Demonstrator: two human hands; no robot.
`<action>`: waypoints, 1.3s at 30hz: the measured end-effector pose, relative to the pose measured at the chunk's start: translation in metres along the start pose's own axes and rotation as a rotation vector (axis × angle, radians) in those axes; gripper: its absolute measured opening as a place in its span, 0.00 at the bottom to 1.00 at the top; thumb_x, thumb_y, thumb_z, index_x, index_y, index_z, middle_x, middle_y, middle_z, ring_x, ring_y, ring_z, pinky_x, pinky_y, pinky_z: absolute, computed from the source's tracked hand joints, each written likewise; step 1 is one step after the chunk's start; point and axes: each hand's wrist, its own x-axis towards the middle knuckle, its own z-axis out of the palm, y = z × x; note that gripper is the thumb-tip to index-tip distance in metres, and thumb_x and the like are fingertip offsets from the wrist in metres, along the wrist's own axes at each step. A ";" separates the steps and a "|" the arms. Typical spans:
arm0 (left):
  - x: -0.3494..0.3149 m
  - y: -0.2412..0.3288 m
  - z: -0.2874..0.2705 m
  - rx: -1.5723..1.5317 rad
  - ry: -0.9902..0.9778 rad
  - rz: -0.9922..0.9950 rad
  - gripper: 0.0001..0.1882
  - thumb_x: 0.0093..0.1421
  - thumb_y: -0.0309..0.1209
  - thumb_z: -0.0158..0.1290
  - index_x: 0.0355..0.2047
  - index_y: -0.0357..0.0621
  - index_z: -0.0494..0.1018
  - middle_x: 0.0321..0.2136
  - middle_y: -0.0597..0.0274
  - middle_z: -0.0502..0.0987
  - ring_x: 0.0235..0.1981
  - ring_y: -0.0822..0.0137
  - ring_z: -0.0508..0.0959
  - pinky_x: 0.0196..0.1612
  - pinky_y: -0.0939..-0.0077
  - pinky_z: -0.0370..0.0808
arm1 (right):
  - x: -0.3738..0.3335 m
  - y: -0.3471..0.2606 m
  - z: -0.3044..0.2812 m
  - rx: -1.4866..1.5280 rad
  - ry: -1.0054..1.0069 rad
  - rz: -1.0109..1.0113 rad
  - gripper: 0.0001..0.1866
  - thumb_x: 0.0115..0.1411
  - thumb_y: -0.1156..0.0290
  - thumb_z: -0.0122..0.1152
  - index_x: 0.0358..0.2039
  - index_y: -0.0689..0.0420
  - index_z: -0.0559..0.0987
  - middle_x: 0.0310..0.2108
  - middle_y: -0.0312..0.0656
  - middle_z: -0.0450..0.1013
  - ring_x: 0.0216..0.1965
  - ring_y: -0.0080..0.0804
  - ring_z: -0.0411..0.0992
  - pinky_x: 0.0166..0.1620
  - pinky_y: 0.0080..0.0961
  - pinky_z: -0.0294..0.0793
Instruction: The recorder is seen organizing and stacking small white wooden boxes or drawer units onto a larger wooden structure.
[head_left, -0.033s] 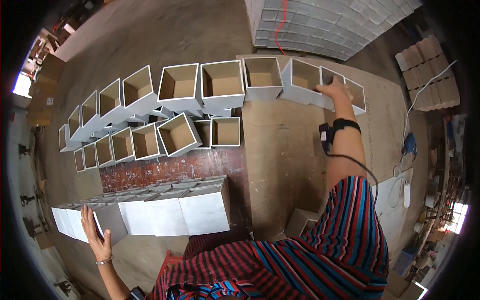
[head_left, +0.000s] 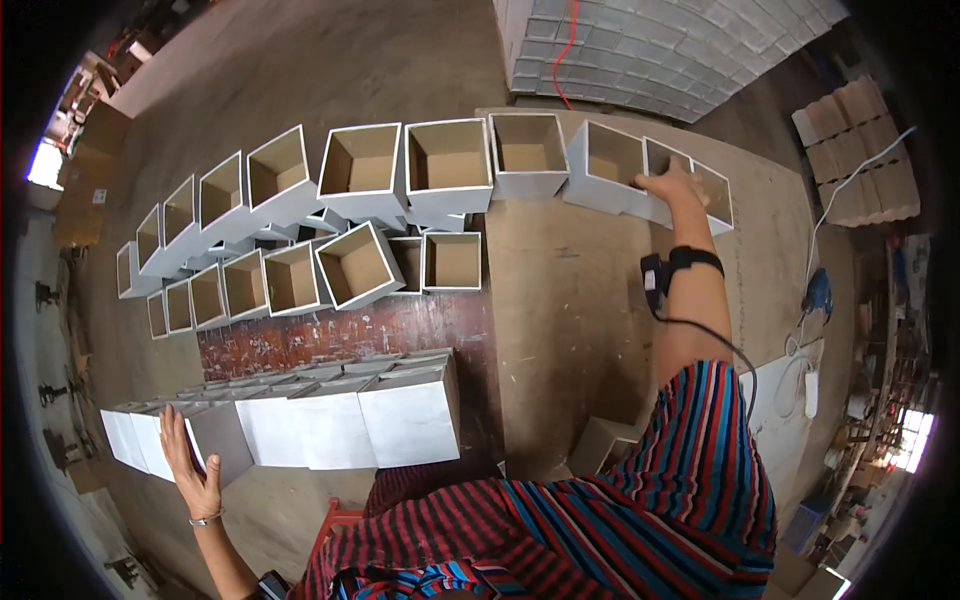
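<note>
My right hand (head_left: 680, 188) is stretched out to the far right. Its thumb and fingers are closed over the near rim of an open white box (head_left: 655, 207), the middle one of three set side by side; the fingertips are partly hidden. At the near left, my left hand (head_left: 190, 465) lies flat with fingers extended against the side of a box (head_left: 222, 440), at the front of a block of closely packed white boxes (head_left: 405, 420). Several open boxes with brown insides, such as a large box (head_left: 448, 195), form a curved row across the far side.
A second row of open boxes (head_left: 452, 262) stands nearer, by a scuffed dark red board (head_left: 400, 325). Stacked white boxes (head_left: 650, 55) rise at the back, with a red cord (head_left: 566, 60). Brown stacked pieces (head_left: 860, 155) and a white cable (head_left: 835, 195) are at the right.
</note>
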 end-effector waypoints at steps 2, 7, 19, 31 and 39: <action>-0.002 0.002 -0.003 0.035 -0.002 -0.014 0.35 0.49 0.53 0.41 0.50 0.39 0.55 0.52 0.50 0.53 0.55 0.55 0.50 0.55 0.61 0.41 | -0.023 0.005 0.003 0.024 -0.003 -0.024 0.47 0.29 0.48 0.57 0.54 0.42 0.52 0.55 0.50 0.46 0.54 0.48 0.50 0.50 0.43 0.51; -0.010 -0.006 -0.001 0.078 0.010 -0.012 0.32 0.49 0.49 0.41 0.50 0.41 0.56 0.52 0.51 0.54 0.55 0.55 0.50 0.55 0.62 0.42 | -0.030 0.033 0.020 0.102 0.029 -0.099 0.47 0.29 0.47 0.57 0.53 0.46 0.53 0.52 0.48 0.53 0.53 0.41 0.52 0.50 0.45 0.50; -0.019 -0.018 -0.006 0.052 0.037 -0.018 0.32 0.47 0.46 0.46 0.50 0.45 0.56 0.53 0.55 0.53 0.55 0.56 0.49 0.55 0.61 0.42 | -0.188 0.028 -0.050 0.925 0.156 -0.458 0.42 0.38 0.55 0.59 0.52 0.60 0.54 0.50 0.53 0.54 0.52 0.41 0.53 0.51 0.30 0.52; 0.011 0.025 -0.055 -1.453 -0.343 0.133 0.33 0.54 0.43 0.43 0.52 0.34 0.47 0.50 0.51 0.57 0.51 0.64 0.58 0.46 0.77 0.61 | -0.485 -0.085 -0.044 0.691 0.761 -0.735 0.50 0.28 0.54 0.65 0.53 0.48 0.51 0.52 0.53 0.49 0.53 0.45 0.50 0.50 0.52 0.46; -0.018 0.002 -0.033 -1.697 -0.264 0.146 0.46 0.48 0.46 0.50 0.50 0.21 0.37 0.50 0.34 0.48 0.54 0.55 0.50 0.54 0.74 0.49 | -0.561 -0.088 -0.018 0.785 0.899 -0.724 0.52 0.30 0.57 0.67 0.54 0.55 0.48 0.53 0.55 0.47 0.54 0.46 0.49 0.52 0.38 0.49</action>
